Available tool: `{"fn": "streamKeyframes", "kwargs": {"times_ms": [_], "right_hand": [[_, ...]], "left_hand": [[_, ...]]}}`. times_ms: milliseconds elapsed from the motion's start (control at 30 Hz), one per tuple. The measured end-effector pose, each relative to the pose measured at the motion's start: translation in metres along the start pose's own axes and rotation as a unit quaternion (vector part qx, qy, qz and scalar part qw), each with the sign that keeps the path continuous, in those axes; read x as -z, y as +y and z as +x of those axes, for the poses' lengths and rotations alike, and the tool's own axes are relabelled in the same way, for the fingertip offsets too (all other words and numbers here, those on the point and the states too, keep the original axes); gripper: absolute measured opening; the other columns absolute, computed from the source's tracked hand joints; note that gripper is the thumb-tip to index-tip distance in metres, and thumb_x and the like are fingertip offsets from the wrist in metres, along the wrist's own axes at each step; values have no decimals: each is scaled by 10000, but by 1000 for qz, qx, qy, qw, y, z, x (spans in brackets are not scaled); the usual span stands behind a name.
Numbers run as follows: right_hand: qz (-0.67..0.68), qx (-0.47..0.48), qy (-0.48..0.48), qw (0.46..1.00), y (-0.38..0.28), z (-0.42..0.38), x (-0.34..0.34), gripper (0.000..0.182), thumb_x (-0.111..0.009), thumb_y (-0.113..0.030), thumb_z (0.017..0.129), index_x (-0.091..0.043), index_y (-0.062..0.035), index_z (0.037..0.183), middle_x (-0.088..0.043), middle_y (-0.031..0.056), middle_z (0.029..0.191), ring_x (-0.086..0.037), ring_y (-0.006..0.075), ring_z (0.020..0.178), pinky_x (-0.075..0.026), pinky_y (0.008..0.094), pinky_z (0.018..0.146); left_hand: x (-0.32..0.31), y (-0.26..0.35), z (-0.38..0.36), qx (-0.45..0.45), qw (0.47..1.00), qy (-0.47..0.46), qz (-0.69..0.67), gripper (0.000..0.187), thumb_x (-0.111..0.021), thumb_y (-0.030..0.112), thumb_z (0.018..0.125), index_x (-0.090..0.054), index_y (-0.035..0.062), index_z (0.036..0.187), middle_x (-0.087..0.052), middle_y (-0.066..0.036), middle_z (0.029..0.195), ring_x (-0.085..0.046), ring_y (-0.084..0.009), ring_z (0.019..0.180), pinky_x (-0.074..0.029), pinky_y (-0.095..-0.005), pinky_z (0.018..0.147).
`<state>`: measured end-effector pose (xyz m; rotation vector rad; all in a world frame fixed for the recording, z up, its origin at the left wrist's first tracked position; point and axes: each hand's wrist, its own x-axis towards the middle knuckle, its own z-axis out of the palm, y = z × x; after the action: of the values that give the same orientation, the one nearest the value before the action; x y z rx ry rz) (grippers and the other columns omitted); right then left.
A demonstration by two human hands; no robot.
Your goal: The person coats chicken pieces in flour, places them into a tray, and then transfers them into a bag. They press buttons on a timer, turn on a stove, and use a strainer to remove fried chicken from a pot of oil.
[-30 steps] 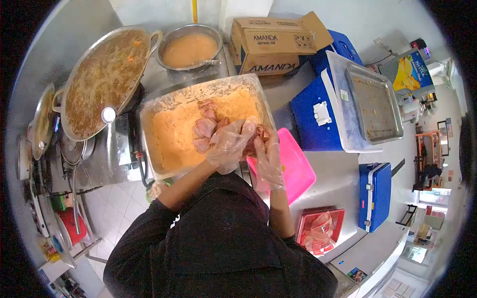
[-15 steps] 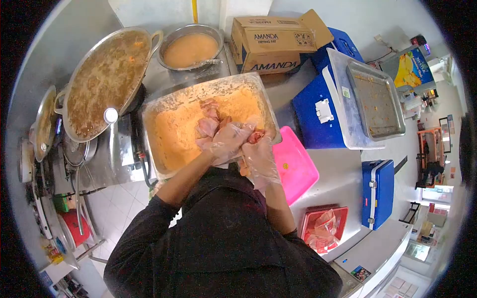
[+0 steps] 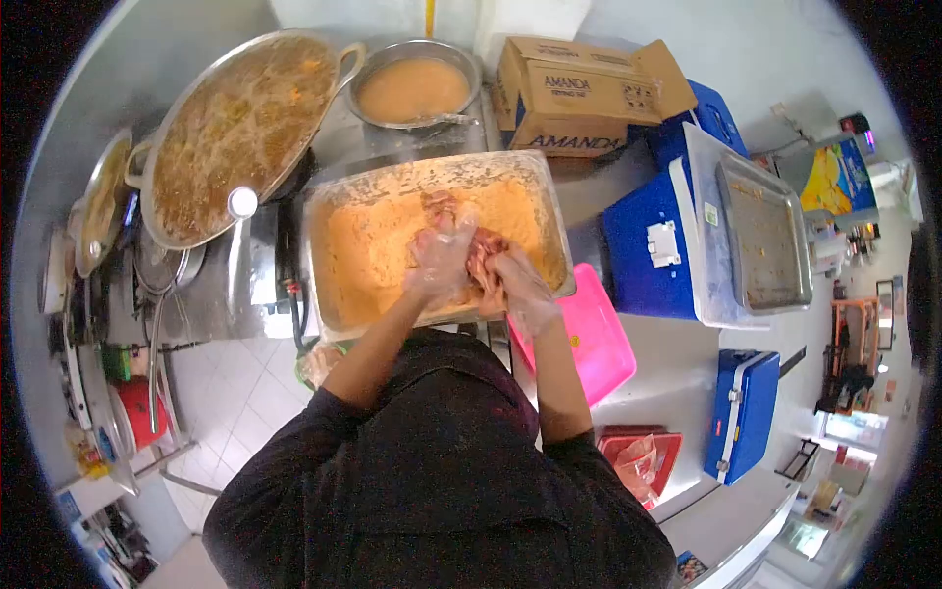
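Note:
A metal pan point(image 3: 312, 260) holds an orange-tan flour-like coating point(image 3: 363, 260). Over its near right part, both my hands in clear plastic gloves are at a raw chicken piece point(image 3: 485, 257), pink-red and hanging loosely. My right hand point(image 3: 525, 285) grips it from the right side, fingers curled. From the left, my left hand point(image 3: 442, 263) has its fingers against the same piece; they are partly blurred. More raw chicken point(image 3: 440, 204) lies on the coating just beyond my left hand.
Left of the pan stands a wide pot of bubbling oil point(image 3: 240, 128), with a bowl of orange-brown liquid point(image 3: 412, 90) behind. A bright pink tray point(image 3: 594, 344) touches the pan's right side. Farther right are a cardboard box point(image 3: 579, 98), a blue cooler point(image 3: 638, 245) and a red tray point(image 3: 667, 452).
Both hands have moved from the pan's near right edge to farther over the coating, carrying the chicken piece. It now hangs lower and more spread out. The view has shifted slightly.

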<state>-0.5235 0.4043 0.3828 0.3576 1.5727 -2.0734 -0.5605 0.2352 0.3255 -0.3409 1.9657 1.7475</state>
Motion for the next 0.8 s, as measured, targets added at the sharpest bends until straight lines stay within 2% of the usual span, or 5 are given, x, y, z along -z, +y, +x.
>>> {"fn": "streamKeyframes", "kwargs": {"times_ms": [133, 233, 400, 567, 800], "right_hand": [[-496, 140, 142, 845, 14, 50, 34, 508, -588, -345, 857, -522, 10, 1215, -629, 217, 1074, -620, 315, 1010, -478, 404, 882], [-590, 64, 155, 790, 11, 76, 66, 523, -571, -403, 873, -566, 12, 1192, -612, 262, 1115, -588, 360, 1082, -449, 440, 927], [-712, 4, 108, 694, 8, 96, 73, 421, -567, -337, 886, -609, 16, 1111, -665, 224, 972, -655, 316, 925, -508, 414, 803], [-433, 31, 125, 892, 33, 119, 81, 423, -528, -367, 902, -638, 22, 1027, -669, 208, 904, -666, 290, 828, -519, 401, 722], [-613, 60, 239, 751, 52, 206, 92, 493, -455, -445, 924, -669, -13, 1021, -659, 229, 1025, -633, 345, 975, -489, 412, 828]], "left_hand": [[84, -46, -5, -264, 810, 108, 512, 497, -537, 112, 813, -406, 9, 1281, -641, -218, 852, -635, -405, 778, -508, -462, 655], [151, -109, -14, -139, 804, 101, 569, 666, -534, 68, 756, -314, 8, 1381, -639, -220, 837, -638, -417, 783, -509, -504, 674], [166, -140, -30, 18, 837, 54, 544, 691, -596, 103, 796, -278, 41, 1406, -607, -267, 785, -625, -421, 814, -486, -502, 742], [150, -176, -39, -165, 792, 202, 552, 780, -525, -42, 777, -196, 64, 1476, -628, -222, 811, -632, -418, 817, -491, -479, 719], [141, -95, 10, 261, 920, 276, 94, 519, -436, 279, 918, -422, 10, 1362, -602, -264, 1137, -565, -413, 1104, -413, -483, 960]]}}
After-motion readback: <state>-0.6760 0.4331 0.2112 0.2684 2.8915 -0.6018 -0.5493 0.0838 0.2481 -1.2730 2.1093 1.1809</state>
